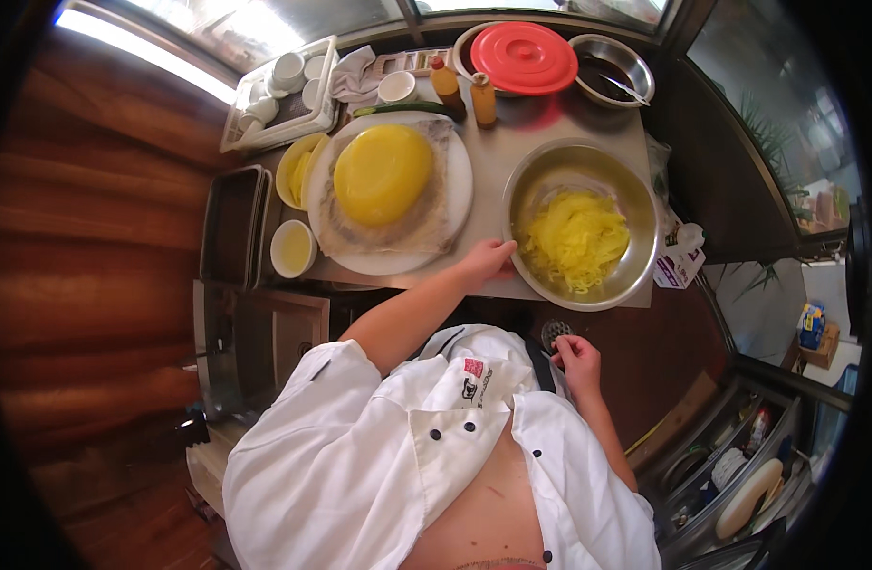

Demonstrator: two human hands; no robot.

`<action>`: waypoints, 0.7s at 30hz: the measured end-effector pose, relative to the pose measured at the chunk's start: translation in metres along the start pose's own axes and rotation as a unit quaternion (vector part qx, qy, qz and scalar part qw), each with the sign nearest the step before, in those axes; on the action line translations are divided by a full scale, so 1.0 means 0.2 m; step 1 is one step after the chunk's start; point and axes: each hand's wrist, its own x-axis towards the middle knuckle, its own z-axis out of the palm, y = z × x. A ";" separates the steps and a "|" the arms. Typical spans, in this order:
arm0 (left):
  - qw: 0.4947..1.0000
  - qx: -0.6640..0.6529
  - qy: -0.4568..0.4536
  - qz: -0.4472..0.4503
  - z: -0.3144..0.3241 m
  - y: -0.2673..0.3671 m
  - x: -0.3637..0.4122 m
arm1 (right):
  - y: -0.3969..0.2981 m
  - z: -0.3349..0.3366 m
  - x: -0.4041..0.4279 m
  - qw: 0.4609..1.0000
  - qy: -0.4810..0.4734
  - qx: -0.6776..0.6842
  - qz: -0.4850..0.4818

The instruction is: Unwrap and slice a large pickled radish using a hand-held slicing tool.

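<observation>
With thumb and fingers, my left hand [489, 261] grips the left rim of a large stainless steel bowl [641, 267]. A heap of thin yellow jelly strands [578, 239] lies in this bowl. My right hand [580, 360] is lower, near my waist, and holds a round perforated metal scraper [555, 331]. Left of the bowl, a smooth yellow dome of jelly [383, 174] sits on a damp-looking cloth [436, 206]. Beneath the cloth is a round white board [461, 171].
Left of the board stand a yellow bowl [287, 171], a white cup [293, 249] and stacked dark trays [230, 224]. Behind are a cup basket [329, 92], a cucumber [400, 108], two sauce bottles [483, 103], a red lid [525, 57] and a bowl of dark liquid [639, 60].
</observation>
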 end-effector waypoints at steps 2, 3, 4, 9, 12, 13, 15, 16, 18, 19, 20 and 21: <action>0.994 -0.101 -0.016 0.036 0.05 -0.03 0.01 | -0.08 0.03 0.00 0.999 -0.034 -0.027 -0.001; 0.993 -0.104 0.022 0.049 0.08 -0.02 0.02 | -0.08 0.04 0.02 0.999 -0.038 -0.032 -0.002; 0.991 -0.105 0.059 0.061 0.08 -0.01 0.03 | -0.08 0.04 0.04 0.997 -0.054 -0.043 -0.016; 0.987 -0.067 0.118 0.087 0.05 0.08 0.09 | -0.12 0.08 0.05 0.995 -0.070 -0.045 -0.047; 0.986 -0.048 0.129 0.093 0.00 0.12 0.14 | -0.13 0.10 0.02 0.996 -0.064 -0.058 -0.036; 0.986 -0.039 0.132 0.094 0.00 0.13 0.13 | -0.11 0.09 0.01 0.995 -0.064 -0.064 -0.032; 0.984 -0.019 0.128 0.125 -0.06 0.13 0.10 | -0.07 0.08 -0.02 0.995 -0.063 -0.070 -0.028; 0.980 0.003 0.123 0.155 -0.10 0.15 0.06 | -0.05 0.07 -0.04 0.996 -0.062 -0.061 -0.021; 0.917 0.157 0.228 0.286 -0.33 0.13 0.11 | 0.00 0.07 -0.06 0.997 -0.059 -0.051 -0.016; 0.883 0.187 0.281 0.326 -0.47 0.15 0.10 | 0.03 0.06 -0.07 0.998 -0.046 -0.040 -0.010; 0.843 0.214 0.334 0.364 -0.63 0.18 0.09 | 0.05 0.06 -0.08 0.999 -0.034 -0.032 -0.003; 0.851 0.193 0.341 0.350 -0.82 0.19 0.10 | 0.07 0.04 -0.07 0.999 -0.034 -0.031 -0.003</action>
